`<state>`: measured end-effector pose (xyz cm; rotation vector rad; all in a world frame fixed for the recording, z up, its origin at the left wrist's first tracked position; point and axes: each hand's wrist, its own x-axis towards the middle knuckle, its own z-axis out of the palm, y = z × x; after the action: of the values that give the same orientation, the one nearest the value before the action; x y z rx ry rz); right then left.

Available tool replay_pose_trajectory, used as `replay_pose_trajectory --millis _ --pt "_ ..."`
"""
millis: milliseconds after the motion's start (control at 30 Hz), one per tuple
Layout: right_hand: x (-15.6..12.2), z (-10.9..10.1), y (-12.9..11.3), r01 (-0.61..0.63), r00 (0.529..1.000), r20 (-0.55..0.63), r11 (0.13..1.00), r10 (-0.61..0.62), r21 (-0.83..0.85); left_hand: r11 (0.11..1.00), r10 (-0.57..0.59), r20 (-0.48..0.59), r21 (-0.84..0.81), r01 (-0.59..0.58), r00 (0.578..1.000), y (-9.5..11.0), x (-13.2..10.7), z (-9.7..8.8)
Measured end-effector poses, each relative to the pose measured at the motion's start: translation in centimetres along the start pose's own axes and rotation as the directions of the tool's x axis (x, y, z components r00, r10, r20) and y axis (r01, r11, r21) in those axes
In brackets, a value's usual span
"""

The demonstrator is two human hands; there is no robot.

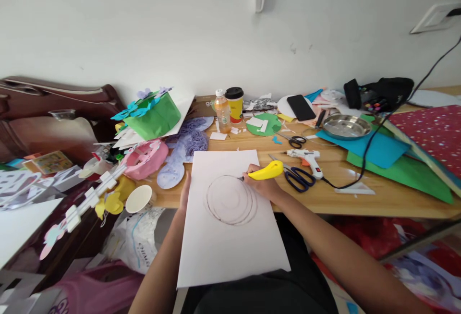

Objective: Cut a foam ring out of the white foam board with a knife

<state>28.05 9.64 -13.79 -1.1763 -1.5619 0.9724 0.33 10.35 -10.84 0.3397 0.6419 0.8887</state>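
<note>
The white sheet (219, 249) is smooth, matt paper; the yellow drawing tool (268, 171) looks like smooth plastic. The worktop (334, 199) has a wood-grain surface with a soft sheen. The round dish (346, 127) is polished, reflective metal, the glue gun (306, 154) white plastic, the bottle (222, 116) clear plastic. The purple yarn (198, 145) looks fibrous and rough, the wall (144, 30) matt and scuffed.

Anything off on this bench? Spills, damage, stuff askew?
No spill or damage visible. Two oddities: the white sheet overhangs the front edge of the table, so its lower part lacks tabletop support; and the glue gun lies on its side right by the navy scissors, with no stand visible.
</note>
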Motion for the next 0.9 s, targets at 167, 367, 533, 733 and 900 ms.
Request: replay_pose_trajectory --millis 167,367,533,733,900 --pt "0.19 -0.13 0.31 -0.013 1.000 0.025 1.000 0.012 0.005 1.000 -0.016 -0.068 -0.008 0.016 0.998 0.18 0.35 -0.43" --pt "0.28 -0.27 0.01 -0.003 0.999 0.049 1.000 0.003 -0.002 0.999 -0.031 -0.067 -0.028 0.029 0.997 0.07 0.45 -0.68" --pt "0.49 -0.28 0.14 -0.010 0.998 0.067 1.000 0.009 0.017 0.999 -0.050 -0.085 -0.014 0.049 0.995 -0.02 0.42 -1.14" --pt "0.62 -0.33 0.22 -0.049 0.997 0.067 0.998 0.046 0.036 0.999 -0.035 -0.173 -0.003 0.034 0.984 0.26 0.81 -1.14" --pt "0.60 -0.44 -0.26 -0.062 0.996 0.069 0.995 0.057 0.076 1.000 -0.013 -0.168 -0.016 0.010 0.986 0.09 0.90 -1.14"
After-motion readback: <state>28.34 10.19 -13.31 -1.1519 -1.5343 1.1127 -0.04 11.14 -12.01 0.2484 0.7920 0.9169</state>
